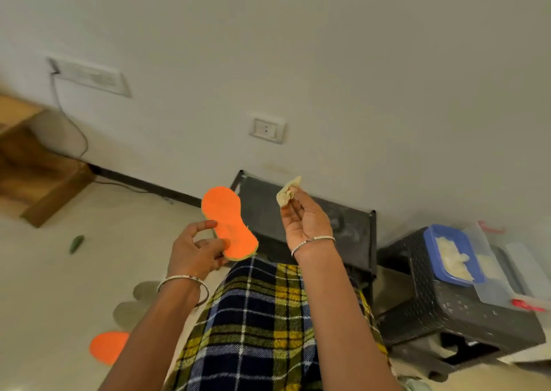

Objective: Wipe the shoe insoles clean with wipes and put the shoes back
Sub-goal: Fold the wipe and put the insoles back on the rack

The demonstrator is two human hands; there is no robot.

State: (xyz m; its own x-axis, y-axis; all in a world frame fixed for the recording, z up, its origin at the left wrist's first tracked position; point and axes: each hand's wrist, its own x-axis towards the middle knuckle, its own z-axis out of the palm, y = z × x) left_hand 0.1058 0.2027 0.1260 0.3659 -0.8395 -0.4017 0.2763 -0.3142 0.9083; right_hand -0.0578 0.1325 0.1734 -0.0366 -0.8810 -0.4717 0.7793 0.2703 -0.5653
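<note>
Altogether two orange insoles (229,222) (108,347), one wipe (286,193)

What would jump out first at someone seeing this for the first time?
The orange insole, held up in the left hand at centre, catches the eye first. Beside it the right hand pinches a crumpled wipe. A second orange insole lies on the floor, lower left.

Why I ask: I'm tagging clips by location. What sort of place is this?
Likely a home room: white wall socket, low black flat-topped rack, black perforated plastic stool.
</note>
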